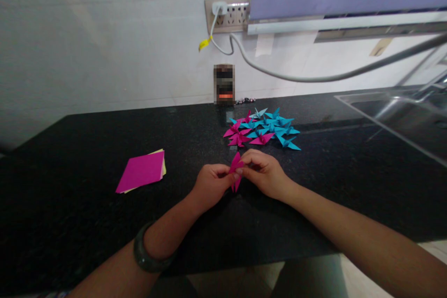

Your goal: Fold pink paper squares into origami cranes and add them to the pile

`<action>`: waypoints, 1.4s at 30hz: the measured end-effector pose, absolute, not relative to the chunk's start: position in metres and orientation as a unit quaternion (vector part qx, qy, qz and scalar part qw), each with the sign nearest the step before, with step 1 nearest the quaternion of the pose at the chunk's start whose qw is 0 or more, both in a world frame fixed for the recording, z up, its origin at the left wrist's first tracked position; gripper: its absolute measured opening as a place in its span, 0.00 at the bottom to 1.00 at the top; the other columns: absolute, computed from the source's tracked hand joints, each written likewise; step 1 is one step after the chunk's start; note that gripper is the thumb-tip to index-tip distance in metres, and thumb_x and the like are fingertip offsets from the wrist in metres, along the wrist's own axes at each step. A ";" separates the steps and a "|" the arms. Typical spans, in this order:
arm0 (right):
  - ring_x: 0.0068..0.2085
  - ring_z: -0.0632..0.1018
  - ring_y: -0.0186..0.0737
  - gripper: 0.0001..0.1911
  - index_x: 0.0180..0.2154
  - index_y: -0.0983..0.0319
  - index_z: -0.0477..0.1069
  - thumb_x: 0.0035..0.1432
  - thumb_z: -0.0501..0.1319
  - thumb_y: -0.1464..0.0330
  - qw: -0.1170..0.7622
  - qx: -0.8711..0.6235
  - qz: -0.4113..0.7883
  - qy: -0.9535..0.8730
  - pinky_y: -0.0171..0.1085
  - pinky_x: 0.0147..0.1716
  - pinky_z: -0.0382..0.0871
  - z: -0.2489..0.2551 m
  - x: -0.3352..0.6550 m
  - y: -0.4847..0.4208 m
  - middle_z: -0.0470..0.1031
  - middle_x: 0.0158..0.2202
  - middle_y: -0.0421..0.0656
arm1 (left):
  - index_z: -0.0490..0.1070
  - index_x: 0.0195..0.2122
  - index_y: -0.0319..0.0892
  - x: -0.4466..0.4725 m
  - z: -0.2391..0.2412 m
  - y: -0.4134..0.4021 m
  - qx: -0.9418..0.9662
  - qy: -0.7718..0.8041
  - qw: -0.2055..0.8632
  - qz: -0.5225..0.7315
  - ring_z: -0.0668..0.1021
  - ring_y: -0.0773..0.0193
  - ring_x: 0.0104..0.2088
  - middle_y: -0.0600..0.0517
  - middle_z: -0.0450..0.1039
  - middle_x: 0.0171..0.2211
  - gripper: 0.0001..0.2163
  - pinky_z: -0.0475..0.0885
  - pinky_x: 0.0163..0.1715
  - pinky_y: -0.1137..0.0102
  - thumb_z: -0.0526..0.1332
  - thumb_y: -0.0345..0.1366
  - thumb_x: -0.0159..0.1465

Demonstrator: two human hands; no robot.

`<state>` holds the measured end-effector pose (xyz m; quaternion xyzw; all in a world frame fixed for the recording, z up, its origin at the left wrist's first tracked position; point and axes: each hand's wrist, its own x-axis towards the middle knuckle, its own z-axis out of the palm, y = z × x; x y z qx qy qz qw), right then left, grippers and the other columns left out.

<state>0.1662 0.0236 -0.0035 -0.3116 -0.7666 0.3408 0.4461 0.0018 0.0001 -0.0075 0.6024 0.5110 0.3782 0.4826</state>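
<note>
Between my two hands is a piece of folded pink paper point(235, 163), long and narrow, with a point at the top and two points at the bottom. My left hand point(213, 185) pinches its left side with thumb and fingers. On the other side, my right hand point(264, 173) grips it, thumb and fingertips pressed on its right edge. Just beyond the hands lies a group of folded paper cranes: pink cranes point(239, 138) on the left and blue cranes point(279, 123) on the right. A stack of square paper point(141, 172), pink on top with yellow beneath, rests to the left.
The black countertop point(87, 219) meets a white wall. At the back stands a small blurred-out object point(224, 84), with a beaded string point(246, 100) beside it. A grey cable point(296, 78) runs from the wall socket point(228, 16) to the right, above a metal sink point(401, 116).
</note>
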 end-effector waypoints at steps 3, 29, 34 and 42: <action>0.31 0.70 0.33 0.03 0.28 0.61 0.73 0.51 0.61 0.73 0.486 -0.315 0.247 -0.777 0.33 0.29 0.65 -0.004 0.168 0.023 0.67 0.28 0.41 | 0.75 0.23 0.37 0.003 -0.004 0.000 0.589 0.512 0.491 0.387 0.66 0.70 0.20 0.55 0.68 0.17 0.11 0.59 0.22 0.74 0.62 0.41 0.52; 0.31 0.69 0.35 0.11 0.35 0.60 0.74 0.58 0.53 0.70 0.302 -0.252 0.037 -0.918 0.34 0.28 0.62 0.002 0.178 0.023 0.71 0.30 0.45 | 0.74 0.26 0.35 0.003 0.001 0.001 0.393 0.425 0.691 0.433 0.71 0.69 0.25 0.51 0.71 0.23 0.12 0.68 0.30 0.71 0.64 0.41 0.51; 0.32 0.70 0.34 0.08 0.34 0.60 0.73 0.56 0.55 0.71 0.352 -0.245 0.178 -0.886 0.33 0.31 0.64 0.001 0.172 0.021 0.70 0.30 0.43 | 0.74 0.26 0.35 0.002 -0.006 0.002 0.424 0.424 0.672 0.436 0.70 0.70 0.24 0.52 0.70 0.22 0.11 0.66 0.29 0.73 0.64 0.40 0.52; 0.19 0.66 0.28 0.12 0.28 0.64 0.65 0.51 0.59 0.60 0.356 -0.427 0.490 -0.671 0.29 0.17 0.61 -0.008 0.164 0.027 0.63 0.20 0.35 | 0.73 0.28 0.36 0.005 -0.003 0.000 0.498 0.462 0.595 0.430 0.66 0.70 0.23 0.54 0.68 0.21 0.12 0.61 0.27 0.73 0.60 0.41 0.55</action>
